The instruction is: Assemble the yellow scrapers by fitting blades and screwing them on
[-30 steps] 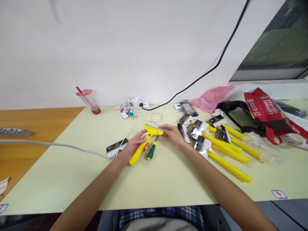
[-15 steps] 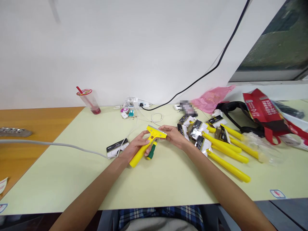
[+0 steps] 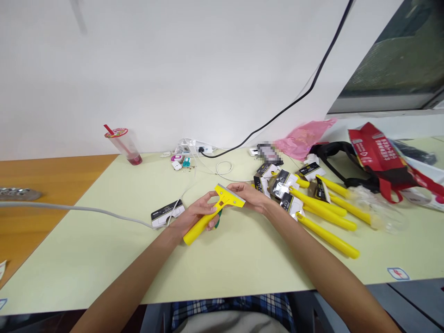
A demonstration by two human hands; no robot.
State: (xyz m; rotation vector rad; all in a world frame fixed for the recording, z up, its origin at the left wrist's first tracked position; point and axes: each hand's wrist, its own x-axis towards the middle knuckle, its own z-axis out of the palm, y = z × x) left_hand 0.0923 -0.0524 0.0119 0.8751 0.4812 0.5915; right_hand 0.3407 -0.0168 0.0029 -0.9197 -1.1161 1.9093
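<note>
A yellow scraper (image 3: 203,224) with a wide metal-edged head lies slanted in my left hand (image 3: 199,212), whose fingers close round the upper handle. The fingers of my right hand (image 3: 248,194) are bent behind the right part of the head; their tips are partly hidden by it. Under the scraper, a green-handled tool (image 3: 218,221) shows only in part. A black and white card package (image 3: 168,213) rests on the table left of my left hand. Several yellow handles (image 3: 328,235) with black and white cards lie right of my right hand.
On the pale green table (image 3: 243,268), a cup with a straw (image 3: 128,148) stands back left, near a power strip (image 3: 194,147). A phone (image 3: 269,154), pink bag (image 3: 305,138) and red bag (image 3: 378,150) lie back right. A grey cable (image 3: 104,211) crosses the left side.
The scraper has turned and come slightly lower, its head tilting down to the right and now covering more of the green-handled tool. The whole view has shifted slightly.
</note>
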